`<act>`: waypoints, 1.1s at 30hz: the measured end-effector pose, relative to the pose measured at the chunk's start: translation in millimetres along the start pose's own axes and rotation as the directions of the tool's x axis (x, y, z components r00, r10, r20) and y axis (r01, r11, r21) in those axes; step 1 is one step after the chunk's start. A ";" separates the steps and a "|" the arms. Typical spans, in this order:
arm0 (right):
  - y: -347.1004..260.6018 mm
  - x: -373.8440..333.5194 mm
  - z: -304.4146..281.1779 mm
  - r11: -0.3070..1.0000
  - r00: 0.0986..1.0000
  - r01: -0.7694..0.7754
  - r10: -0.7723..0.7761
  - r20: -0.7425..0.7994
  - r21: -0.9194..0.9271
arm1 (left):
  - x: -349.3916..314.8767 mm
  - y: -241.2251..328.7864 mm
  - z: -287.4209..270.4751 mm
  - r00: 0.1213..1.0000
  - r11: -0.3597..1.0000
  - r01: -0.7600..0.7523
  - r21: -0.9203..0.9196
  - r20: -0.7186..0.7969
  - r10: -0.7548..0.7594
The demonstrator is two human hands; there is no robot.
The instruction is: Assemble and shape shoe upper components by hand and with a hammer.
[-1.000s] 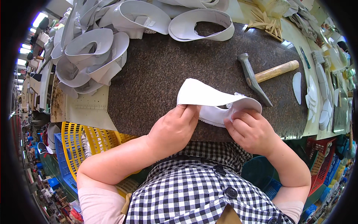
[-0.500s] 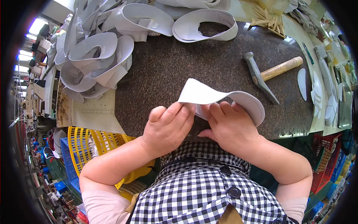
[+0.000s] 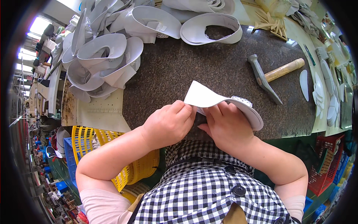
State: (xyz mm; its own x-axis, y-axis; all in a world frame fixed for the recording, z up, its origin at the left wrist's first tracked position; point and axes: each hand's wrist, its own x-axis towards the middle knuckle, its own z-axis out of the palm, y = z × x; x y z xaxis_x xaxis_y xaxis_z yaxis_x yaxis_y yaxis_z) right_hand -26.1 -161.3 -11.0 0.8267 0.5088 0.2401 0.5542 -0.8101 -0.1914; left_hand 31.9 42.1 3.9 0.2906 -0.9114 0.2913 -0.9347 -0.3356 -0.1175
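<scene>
Both hands hold a white shoe upper over the dark speckled slab, close to its front edge. My left hand pinches the band at its left side between closed fingers. My right hand grips the inner edge nearer the wide rounded end, with the fingertips tucked behind the white piece and out of sight. A patterned patch shows at the far edge of that rounded end. Right of the hands lies a hammer with a wooden handle.
White uppers are heaped at the back left, and one upper lies alone at the back. White curved pieces line the right side. Below the slab stand yellow baskets at left and a red crate at right.
My left hand's fingers have drawn closer together on the band. The upper's rounded end has tilted, bringing the patterned patch into sight. The whole view has shifted slightly.
</scene>
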 end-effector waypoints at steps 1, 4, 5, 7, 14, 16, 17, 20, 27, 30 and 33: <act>-2.5 0.3 1.4 1.000 1.000 0.004 -0.004 0.000 0.000 | 0.7 0.0 -1.8 1.000 1.000 0.003 0.002 0.000 -0.003; -10.4 -0.8 7.8 0.998 0.998 -0.056 0.056 0.022 -0.014 | 2.7 -0.9 -2.2 0.999 0.998 -0.034 0.058 0.037 0.032; -12.2 -0.5 8.8 0.997 0.997 -0.075 0.075 0.011 -0.010 | 2.6 -1.5 -0.5 0.997 0.994 -0.069 0.085 0.025 0.068; -14.3 -1.2 11.2 0.995 0.995 -0.099 0.099 -0.002 -0.004 | 3.7 -2.6 0.1 0.994 0.988 -0.108 0.110 0.017 0.107; -15.9 -4.0 15.6 0.991 0.987 -0.137 0.136 -0.080 0.000 | 4.1 -8.2 -3.0 0.996 0.994 -0.085 0.067 0.036 0.083; -16.1 -3.6 16.1 0.990 0.988 -0.139 0.139 -0.074 0.011 | 3.7 -9.0 -3.6 0.996 0.994 -0.091 0.061 0.020 0.090; -15.8 -3.5 15.5 0.991 0.987 -0.135 0.135 -0.086 0.006 | 4.1 -8.8 -2.7 0.996 0.994 -0.085 0.069 0.018 0.084; -15.5 -3.4 15.6 0.991 0.986 -0.132 0.131 -0.100 -0.002 | 5.5 -7.4 -2.0 0.999 0.995 -0.052 0.088 0.016 0.051; -15.9 -2.9 17.2 0.986 0.985 -0.158 0.161 -0.067 0.047 | 4.5 -11.0 -4.0 0.998 0.998 -0.052 0.045 -0.016 0.053; -10.4 0.9 11.9 0.980 0.982 -0.186 0.187 0.000 0.074 | 2.7 -11.2 -5.2 0.988 0.987 -0.153 0.054 0.043 0.151; -7.1 4.3 7.1 0.988 0.990 -0.138 0.137 0.022 0.065 | 0.8 -11.7 -10.6 0.984 0.989 -0.146 0.009 0.099 0.145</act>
State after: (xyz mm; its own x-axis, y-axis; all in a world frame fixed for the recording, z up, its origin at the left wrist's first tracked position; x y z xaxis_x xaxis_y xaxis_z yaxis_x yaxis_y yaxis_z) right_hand -25.8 -151.3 -15.4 0.8967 0.3996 0.1902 0.4399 -0.8518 -0.2845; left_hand 40.9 47.9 15.6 0.1711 -0.9695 0.1754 -0.9652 -0.2006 -0.1675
